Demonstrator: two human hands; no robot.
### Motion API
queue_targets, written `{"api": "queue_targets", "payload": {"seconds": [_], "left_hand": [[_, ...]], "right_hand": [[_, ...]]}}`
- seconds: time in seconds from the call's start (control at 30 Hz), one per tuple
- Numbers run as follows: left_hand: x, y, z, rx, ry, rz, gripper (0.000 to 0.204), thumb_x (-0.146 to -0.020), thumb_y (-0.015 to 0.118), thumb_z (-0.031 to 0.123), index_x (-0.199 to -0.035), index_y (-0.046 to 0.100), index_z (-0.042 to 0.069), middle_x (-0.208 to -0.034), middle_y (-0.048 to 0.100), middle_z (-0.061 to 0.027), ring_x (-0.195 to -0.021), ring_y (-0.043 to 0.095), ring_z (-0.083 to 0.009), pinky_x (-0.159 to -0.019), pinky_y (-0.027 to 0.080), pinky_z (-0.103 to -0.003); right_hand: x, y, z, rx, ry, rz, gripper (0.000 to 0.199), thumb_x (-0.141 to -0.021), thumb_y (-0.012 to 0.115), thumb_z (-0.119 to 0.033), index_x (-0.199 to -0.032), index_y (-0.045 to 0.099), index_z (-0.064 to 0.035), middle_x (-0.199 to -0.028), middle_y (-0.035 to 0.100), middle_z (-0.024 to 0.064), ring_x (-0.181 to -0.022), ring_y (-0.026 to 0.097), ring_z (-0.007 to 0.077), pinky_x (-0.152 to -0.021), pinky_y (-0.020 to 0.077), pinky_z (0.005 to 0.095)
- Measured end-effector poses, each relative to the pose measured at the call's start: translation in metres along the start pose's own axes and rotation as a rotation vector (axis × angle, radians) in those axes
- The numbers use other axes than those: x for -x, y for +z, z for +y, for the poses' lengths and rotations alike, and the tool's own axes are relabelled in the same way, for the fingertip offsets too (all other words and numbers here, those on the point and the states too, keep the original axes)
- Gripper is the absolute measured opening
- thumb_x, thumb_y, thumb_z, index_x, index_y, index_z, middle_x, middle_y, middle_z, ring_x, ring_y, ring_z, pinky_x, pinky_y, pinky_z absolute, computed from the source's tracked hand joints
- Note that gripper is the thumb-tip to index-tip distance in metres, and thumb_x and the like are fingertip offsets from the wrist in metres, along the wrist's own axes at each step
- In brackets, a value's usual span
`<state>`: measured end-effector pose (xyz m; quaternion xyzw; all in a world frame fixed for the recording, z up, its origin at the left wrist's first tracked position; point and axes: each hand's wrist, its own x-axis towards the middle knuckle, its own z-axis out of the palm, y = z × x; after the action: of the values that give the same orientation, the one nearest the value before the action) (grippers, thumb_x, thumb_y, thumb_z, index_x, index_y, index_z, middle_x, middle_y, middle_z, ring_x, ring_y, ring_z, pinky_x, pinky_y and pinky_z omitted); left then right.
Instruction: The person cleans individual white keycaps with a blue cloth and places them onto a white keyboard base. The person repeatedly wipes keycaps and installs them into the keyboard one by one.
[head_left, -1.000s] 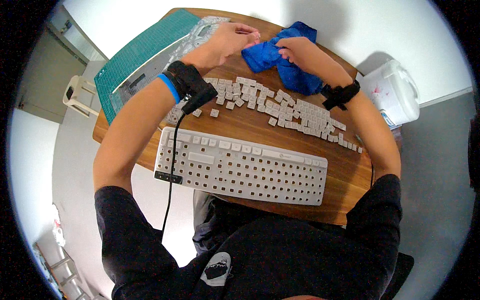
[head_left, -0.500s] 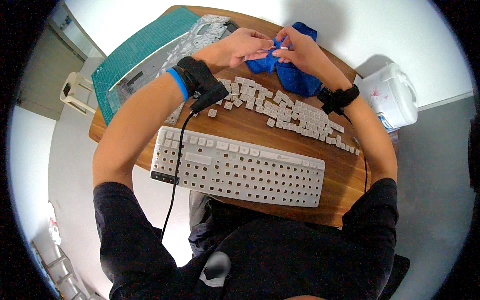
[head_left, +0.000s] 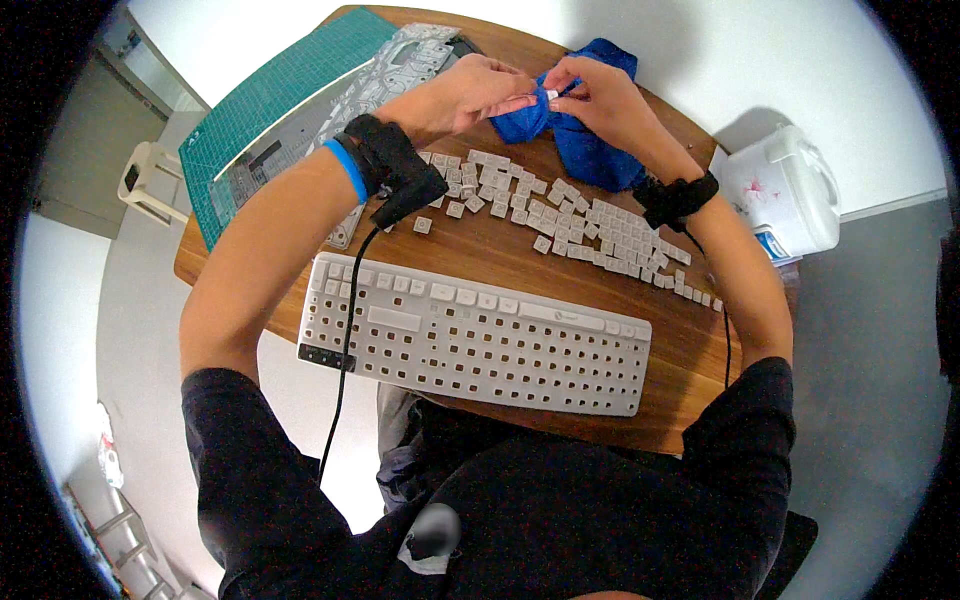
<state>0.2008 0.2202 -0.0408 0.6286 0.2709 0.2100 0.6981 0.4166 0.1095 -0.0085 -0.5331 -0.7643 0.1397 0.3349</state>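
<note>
At the far side of the table, my left hand pinches a fold of the blue cloth. Close against it, my right hand grips a small white keycap between thumb and fingers, with cloth touching the keycap. The rest of the cloth lies crumpled beneath and behind my right hand. Many loose white keycaps are spread over the wood nearer to me. Closer still lies a white keyboard frame, most of its key holes bare, with a row of keys along its far edge.
A green cutting mat covers the far left, with a grey metal plate and circuit sheet on it. Beyond the right edge of the wooden table stands a white lidded container. A black cable crosses the keyboard frame. A beige stool stands left.
Both hands stay together at the cloth and shift slightly. The white keycap now shows more clearly at my right fingertips, and the cloth fold between the hands has changed shape.
</note>
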Motion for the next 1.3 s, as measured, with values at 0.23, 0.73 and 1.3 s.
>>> {"api": "queue_targets", "payload": {"seconds": [0.23,0.73,1.3], "left_hand": [[0.017,0.006,0.018,-0.173,0.027,0.042,0.034,-0.101,0.074,0.026,-0.120,0.076,-0.002,-0.089,0.072,0.0019,-0.073,0.062,-0.0020,-0.058,0.043,-0.019],[0.011,0.007,0.010,-0.054,-0.040,0.011,0.046,-0.105,0.074,0.028,-0.140,0.066,-0.001,-0.114,0.080,-0.0054,-0.094,0.076,-0.0052,-0.064,0.054,-0.013],[0.186,-0.026,0.080,-0.763,0.162,-0.285,0.020,-0.109,0.065,0.005,-0.127,0.068,-0.003,-0.119,0.075,-0.0133,-0.114,0.073,-0.0190,-0.091,0.064,-0.029]], "right_hand": [[0.003,0.005,-0.005,-0.048,-0.080,-0.027,0.019,-0.098,0.080,-0.011,-0.113,0.073,-0.0023,-0.101,0.079,0.0099,-0.096,0.077,0.0169,-0.088,0.0608,0.0324],[0.009,0.006,-0.007,0.011,-0.083,-0.005,0.018,-0.102,0.075,-0.007,-0.116,0.066,-0.0023,-0.108,0.073,0.0064,-0.097,0.071,0.0164,-0.089,0.0583,0.0322],[0.054,-0.029,-0.033,0.252,0.022,-0.048,0.028,-0.103,0.073,-0.007,-0.131,0.070,-0.0078,-0.120,0.072,0.0060,-0.107,0.072,0.0184,-0.097,0.0593,0.0327]]}}
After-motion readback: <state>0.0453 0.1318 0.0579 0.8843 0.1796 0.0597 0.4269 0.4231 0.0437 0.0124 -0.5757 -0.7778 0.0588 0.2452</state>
